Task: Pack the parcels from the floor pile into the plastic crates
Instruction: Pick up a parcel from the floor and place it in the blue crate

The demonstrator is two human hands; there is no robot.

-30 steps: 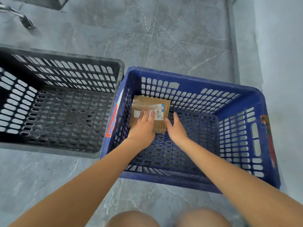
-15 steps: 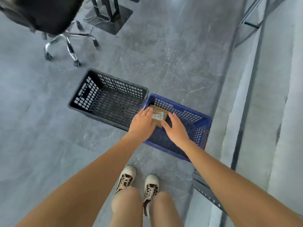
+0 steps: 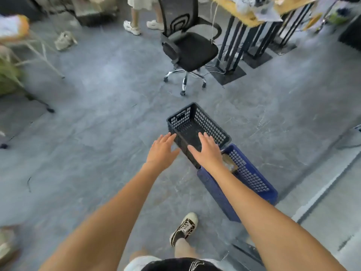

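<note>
A second ago both hands were down inside the blue crate, pressing a cardboard parcel against its far-left corner; now the person has straightened up and both hands are out of it, empty. That reads as one parcel delivered and the person turning away for another, though no floor pile is clearly in view, so the next parcel's place cannot be told. The left hand (image 3: 161,151) hangs over bare floor just left of the black crate (image 3: 197,132), fingers straight and spread, holding nothing. The black crate sits on the floor with its near end touching the blue one, and what shows of its inside is bare. The right hand (image 3: 207,151) is likewise released, fingers extended, above the black crate's near end. The blue crate (image 3: 252,182) lies rightmost; the parcel (image 3: 229,163) rests in its corner nearest the black crate, partly hidden by the right forearm.
</note>
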